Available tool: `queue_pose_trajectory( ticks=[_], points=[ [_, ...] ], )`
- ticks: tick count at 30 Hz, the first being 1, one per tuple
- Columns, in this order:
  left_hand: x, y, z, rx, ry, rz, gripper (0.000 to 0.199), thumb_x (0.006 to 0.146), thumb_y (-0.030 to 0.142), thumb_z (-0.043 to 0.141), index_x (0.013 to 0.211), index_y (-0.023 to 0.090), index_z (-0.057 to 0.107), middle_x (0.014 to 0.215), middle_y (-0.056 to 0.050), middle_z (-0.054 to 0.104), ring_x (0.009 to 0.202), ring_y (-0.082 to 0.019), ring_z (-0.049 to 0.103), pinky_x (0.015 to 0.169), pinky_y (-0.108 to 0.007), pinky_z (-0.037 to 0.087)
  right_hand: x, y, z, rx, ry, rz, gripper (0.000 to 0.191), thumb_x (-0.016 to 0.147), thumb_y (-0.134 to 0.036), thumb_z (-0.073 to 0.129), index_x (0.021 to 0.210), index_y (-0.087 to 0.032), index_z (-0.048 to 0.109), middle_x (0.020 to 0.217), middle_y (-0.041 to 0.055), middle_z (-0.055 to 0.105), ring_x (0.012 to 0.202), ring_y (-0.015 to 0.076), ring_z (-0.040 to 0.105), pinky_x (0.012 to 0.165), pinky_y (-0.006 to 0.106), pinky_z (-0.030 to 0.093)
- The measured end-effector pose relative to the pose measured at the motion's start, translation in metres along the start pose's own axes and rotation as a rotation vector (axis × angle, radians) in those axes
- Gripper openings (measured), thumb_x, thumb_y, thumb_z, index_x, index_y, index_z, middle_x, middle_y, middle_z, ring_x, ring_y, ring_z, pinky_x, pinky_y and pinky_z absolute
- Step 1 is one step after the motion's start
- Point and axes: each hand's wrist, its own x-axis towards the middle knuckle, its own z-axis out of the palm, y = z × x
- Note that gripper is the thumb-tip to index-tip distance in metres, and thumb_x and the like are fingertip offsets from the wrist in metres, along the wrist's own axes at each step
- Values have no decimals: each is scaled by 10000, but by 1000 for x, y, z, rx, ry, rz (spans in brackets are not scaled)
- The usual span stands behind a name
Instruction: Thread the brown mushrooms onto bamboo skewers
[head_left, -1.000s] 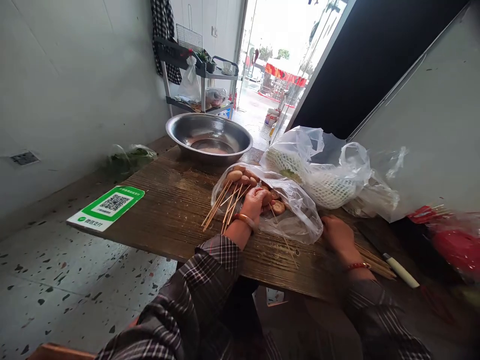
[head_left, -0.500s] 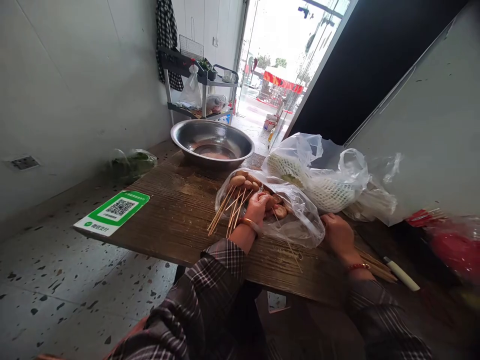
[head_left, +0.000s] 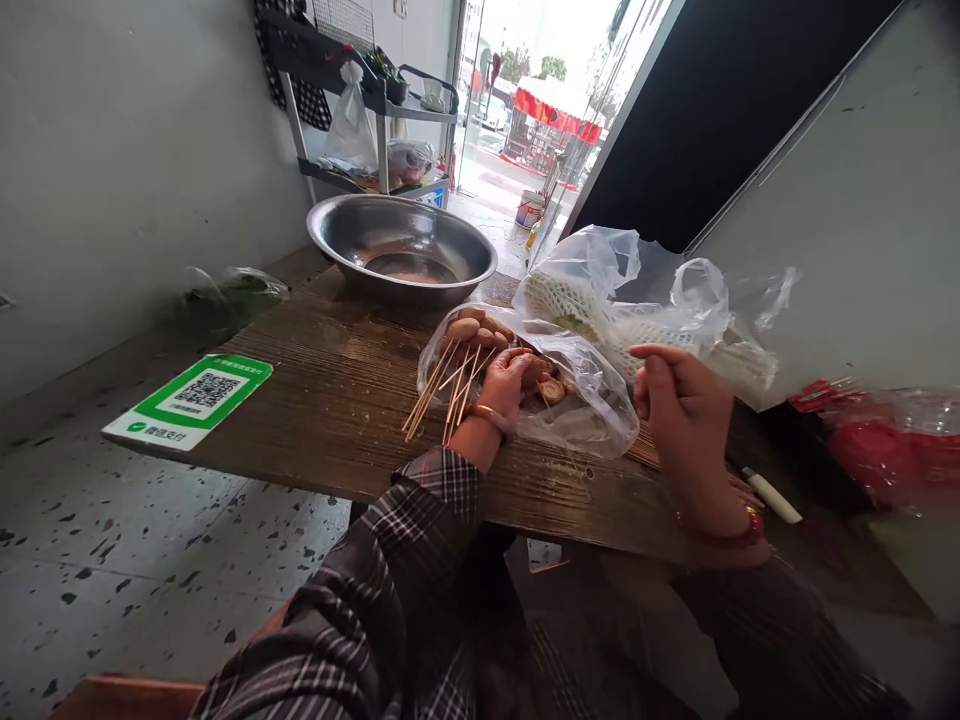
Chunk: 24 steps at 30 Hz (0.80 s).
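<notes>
My left hand reaches into the mouth of a clear plastic bag. Its thumb and fingers are closed on a brown oval food piece, partly hidden by them. More brown pieces lie in the bag at the left, with several thin wooden skewers sticking out toward me. A piece with a paler face sits right of my left hand. My right hand is raised over the table right of the bag, its fingers curled and thumb against the forefinger; whatever it may pinch is too small to make out.
A wide metal basin stands at the table's far end. White bags with net-wrapped produce lie behind the food bag. A light-handled knife and red packages are at the right. A green QR card lies on the left corner.
My right hand has risen from the tabletop by the loose skewers, its fingers now curled. My left hand stays at the brown piece in the bag. The view has shifted slightly.
</notes>
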Motion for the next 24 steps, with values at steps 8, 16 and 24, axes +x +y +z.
queue_pose_trajectory(
  ticks=[8, 16, 24],
  points=[
    [-4, 4, 0, -4, -72, 4, 156, 816, 160, 553, 970, 156, 581, 735, -18, 674, 553, -138, 640, 507, -241, 445, -22, 30, 46, 132, -434, 37, 439, 994, -350, 510, 1399, -209, 606, 902, 39, 735, 672, 152, 650, 695, 319, 555],
    [-4, 5, -5, 26, -132, -19, 181, 784, 214, 587, 954, 163, 551, 768, -88, 737, 571, -170, 679, 442, -204, 355, -10, 105, 39, -547, -360, 0, 523, 996, -259, 436, 1507, -248, 546, 1243, 112, 758, 1020, 288, 740, 878, 396, 575],
    [-2, 4, -7, 9, -144, -13, 205, 747, 237, 640, 920, 156, 566, 750, -72, 721, 535, -154, 658, 430, -200, 370, -9, 152, 48, -529, -328, 87, 464, 920, -183, 455, 1326, -129, 673, 1230, 139, 763, 1073, 240, 741, 954, 351, 562]
  ],
)
